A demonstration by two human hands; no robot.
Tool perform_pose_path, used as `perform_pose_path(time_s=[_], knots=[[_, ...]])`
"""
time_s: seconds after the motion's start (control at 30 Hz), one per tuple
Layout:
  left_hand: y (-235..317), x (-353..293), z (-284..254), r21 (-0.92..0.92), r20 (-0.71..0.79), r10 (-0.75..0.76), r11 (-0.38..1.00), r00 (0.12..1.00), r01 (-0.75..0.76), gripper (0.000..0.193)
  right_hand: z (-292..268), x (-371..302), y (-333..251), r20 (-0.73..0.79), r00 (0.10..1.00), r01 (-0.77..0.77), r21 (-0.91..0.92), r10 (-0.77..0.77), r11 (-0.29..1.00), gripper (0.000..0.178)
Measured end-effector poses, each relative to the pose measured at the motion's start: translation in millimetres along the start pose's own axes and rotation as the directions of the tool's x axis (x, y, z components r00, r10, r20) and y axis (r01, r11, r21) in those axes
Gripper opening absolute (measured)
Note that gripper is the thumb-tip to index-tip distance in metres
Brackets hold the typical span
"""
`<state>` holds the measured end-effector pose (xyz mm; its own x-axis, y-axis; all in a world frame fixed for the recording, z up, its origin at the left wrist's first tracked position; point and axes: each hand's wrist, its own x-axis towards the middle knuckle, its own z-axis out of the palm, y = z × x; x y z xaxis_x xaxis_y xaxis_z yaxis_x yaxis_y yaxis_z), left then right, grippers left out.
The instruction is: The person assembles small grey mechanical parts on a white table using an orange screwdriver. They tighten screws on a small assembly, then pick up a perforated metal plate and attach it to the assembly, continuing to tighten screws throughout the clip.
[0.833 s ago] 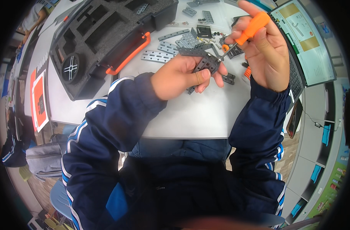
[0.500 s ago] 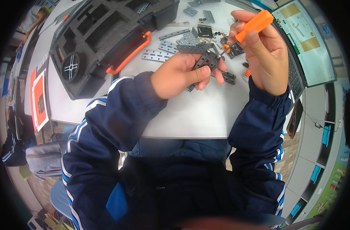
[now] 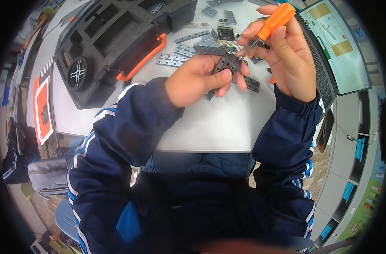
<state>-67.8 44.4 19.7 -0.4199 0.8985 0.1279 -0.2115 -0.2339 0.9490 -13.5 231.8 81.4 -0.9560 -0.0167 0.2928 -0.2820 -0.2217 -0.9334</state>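
My left hand [image 3: 199, 80] grips a dark grey perforated metal bracket assembly [image 3: 227, 63] above the table, thumb across its near face. In my right hand [image 3: 292, 55] is a screwdriver [image 3: 277, 20] with an orange handle, held tilted. Its thin shaft slopes down to the left, and the tip meets a small screw at the bracket's right edge. Fingers of the right hand reach forward beside the shaft. Behind the hands lie several grey perforated metal strips [image 3: 171, 60] and a small black square part [image 3: 226, 33]; some pieces are partly hidden by my hands.
A large black case [image 3: 104, 55] with foam cutouts, an orange handle and a black wheel [image 3: 79, 74] stands at the left. An open laptop [image 3: 336, 46] is close to my right hand. An orange-and-white booklet [image 3: 43, 112] lies at the table's left side [image 3: 68, 118].
My right hand and the screwdriver have shifted slightly left and up, with the fingers now stretched further toward the bracket. My left hand keeps its hold, the bracket tilting a little.
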Motion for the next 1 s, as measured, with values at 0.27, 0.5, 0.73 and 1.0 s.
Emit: perform_pose_path(time_s=[0.27, 0.5, 0.73, 1.0], knots=[[0.8, 0.1, -0.2, 0.014, -0.005, -0.023, 1.0, 1.0, 0.023, 0.033, -4.0, -0.6, 0.0, 0.015, 0.999, -0.037, 0.007, 0.037, 0.999, 0.029], [2.0, -1.4, 0.6, -0.016, 0.014, -0.034, 0.999, 0.999, 0.034, 0.033, -12.0, 1.9, -0.4, 0.188, 0.981, 0.061, -0.107, -0.04, 0.992, 0.034], [0.6, -1.6, 0.0, 0.001, 0.024, 0.003, 1.0, 1.0, -0.003, 0.031, -14.3, 1.2, -1.4, 0.223, 0.973, 0.101, -0.171, -0.061, 0.98, 0.036], [-1.6, -1.8, -0.2, 0.007, 0.026, 0.014, 1.0, 1.0, -0.015, 0.031, -14.1, 1.4, -2.6, 0.249, 0.967, 0.106, -0.168, -0.062, 0.98, 0.037]])
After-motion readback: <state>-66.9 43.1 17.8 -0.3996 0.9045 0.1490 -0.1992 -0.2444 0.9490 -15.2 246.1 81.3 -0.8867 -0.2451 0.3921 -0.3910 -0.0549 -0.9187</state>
